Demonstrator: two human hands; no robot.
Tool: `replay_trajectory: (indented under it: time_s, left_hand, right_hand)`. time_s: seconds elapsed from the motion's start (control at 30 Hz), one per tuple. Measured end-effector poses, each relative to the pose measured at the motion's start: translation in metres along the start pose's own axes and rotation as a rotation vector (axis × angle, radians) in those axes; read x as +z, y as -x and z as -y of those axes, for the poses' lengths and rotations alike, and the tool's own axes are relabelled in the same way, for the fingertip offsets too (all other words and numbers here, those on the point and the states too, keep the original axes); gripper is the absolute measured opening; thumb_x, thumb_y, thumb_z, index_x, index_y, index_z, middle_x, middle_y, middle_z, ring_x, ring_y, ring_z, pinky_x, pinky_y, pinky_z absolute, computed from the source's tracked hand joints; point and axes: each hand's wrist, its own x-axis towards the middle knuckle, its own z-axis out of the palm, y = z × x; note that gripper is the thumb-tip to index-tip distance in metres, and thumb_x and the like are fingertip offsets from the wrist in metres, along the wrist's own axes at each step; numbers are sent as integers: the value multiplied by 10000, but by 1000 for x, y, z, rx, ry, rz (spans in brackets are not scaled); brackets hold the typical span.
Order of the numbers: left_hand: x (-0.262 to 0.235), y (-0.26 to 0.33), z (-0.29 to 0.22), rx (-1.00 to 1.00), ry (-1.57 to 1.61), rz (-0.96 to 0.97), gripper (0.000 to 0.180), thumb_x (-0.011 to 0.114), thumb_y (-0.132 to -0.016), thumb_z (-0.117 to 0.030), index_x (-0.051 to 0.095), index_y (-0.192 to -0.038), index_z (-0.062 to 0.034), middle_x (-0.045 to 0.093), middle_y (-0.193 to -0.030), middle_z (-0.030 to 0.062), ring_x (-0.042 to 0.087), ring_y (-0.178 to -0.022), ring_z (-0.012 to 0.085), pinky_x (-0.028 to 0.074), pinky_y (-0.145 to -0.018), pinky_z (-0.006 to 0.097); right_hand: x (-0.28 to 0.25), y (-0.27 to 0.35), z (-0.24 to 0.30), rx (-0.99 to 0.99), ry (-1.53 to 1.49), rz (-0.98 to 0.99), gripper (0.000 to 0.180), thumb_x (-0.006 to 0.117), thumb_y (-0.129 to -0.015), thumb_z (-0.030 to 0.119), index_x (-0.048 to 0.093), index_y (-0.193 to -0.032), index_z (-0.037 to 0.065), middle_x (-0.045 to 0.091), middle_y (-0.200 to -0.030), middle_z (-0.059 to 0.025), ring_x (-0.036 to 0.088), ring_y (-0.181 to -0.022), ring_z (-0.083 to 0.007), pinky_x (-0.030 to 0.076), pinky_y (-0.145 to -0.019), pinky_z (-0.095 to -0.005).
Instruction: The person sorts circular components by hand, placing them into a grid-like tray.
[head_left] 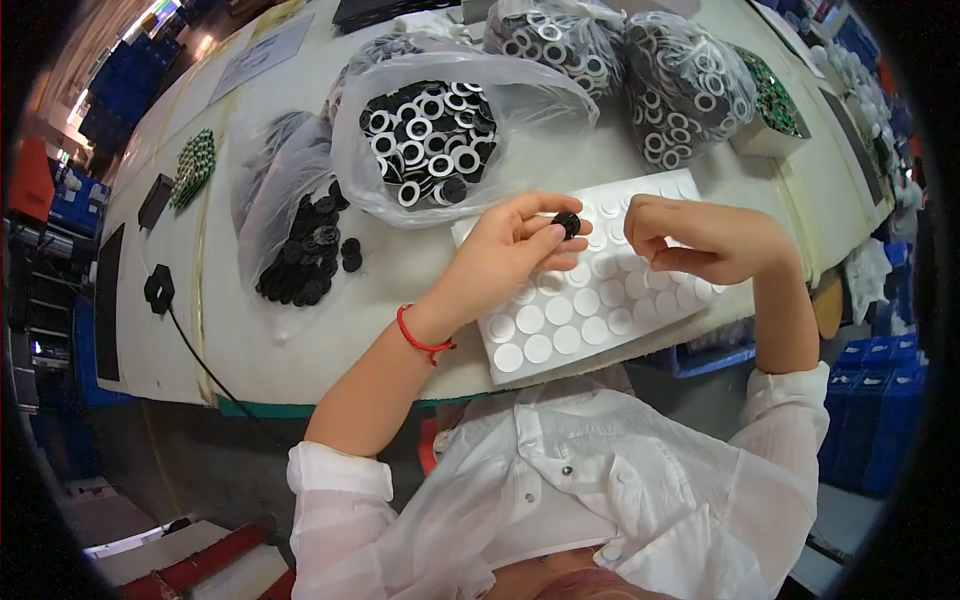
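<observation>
My left hand [515, 245] is closed on a small round black part [567, 224], pinched between thumb and fingers above a white tray. That white tray [515, 368] carries rows of white discs [566, 339] and lies tilted in front of me. Over the tray's right half hangs my right hand [700, 238], fingers curled and fingertips pressed together; whatever they may hold is hidden. Beyond my hands, an open clear plastic bag [540, 90] contains many black-and-white rings [420, 128]. Left of it, black round parts [305, 255] spill from another plastic bag [262, 190].
Two filled bags of grey-white rings [690, 90] stand at the back right, beside a box of green parts [775, 100]. On the left lie a green bundle [194, 168], a small black block [155, 201] and a black hexagonal piece [159, 289] with a cable.
</observation>
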Motion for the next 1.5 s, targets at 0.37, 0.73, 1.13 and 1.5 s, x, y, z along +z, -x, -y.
replay_trajectory:
  time_s: [0.37, 0.73, 1.13, 1.5]
  left_hand:
    - [-2, 0, 1, 29, 64, 7, 333, 439, -1007, -134, 498, -1263, 71, 637, -1124, 155, 652, -1016, 179, 537, -887, 258]
    - [0, 0, 2, 73, 65, -47, 325, 405, -994, -91, 511, -1234, 100, 637, -1107, 140, 641, -1019, 153, 526, -883, 233]
    - [-1, 1, 9, 132, 26, -88, 308, 475, -937, -37, 540, -1213, 82, 657, -1048, 123, 650, -960, 146, 523, -861, 245]
    - [3, 1, 7, 220, 253, -284, 360, 556, -967, -214, 532, -1192, 65, 632, -1120, 159, 639, -1026, 193, 528, -889, 280]
  right_hand:
    - [32, -54, -4, 102, -497, -607, 154, 609, -902, 67, 465, -919, 14, 540, -747, -4, 518, -640, -50, 419, -548, -202]
    - [36, -68, -6, 201, -455, -632, 153, 612, -876, 44, 466, -908, 11, 513, -693, -1, 478, -575, -41, 382, -482, -209]
    - [46, -70, -7, 180, -442, -724, 138, 609, -869, 47, 475, -877, 13, 507, -698, 12, 497, -618, -28, 387, -511, -203]
    - [60, -63, -8, 124, -651, -729, 169, 649, -851, 60, 482, -826, 46, 472, -697, 47, 409, -612, -3, 324, -514, -180]
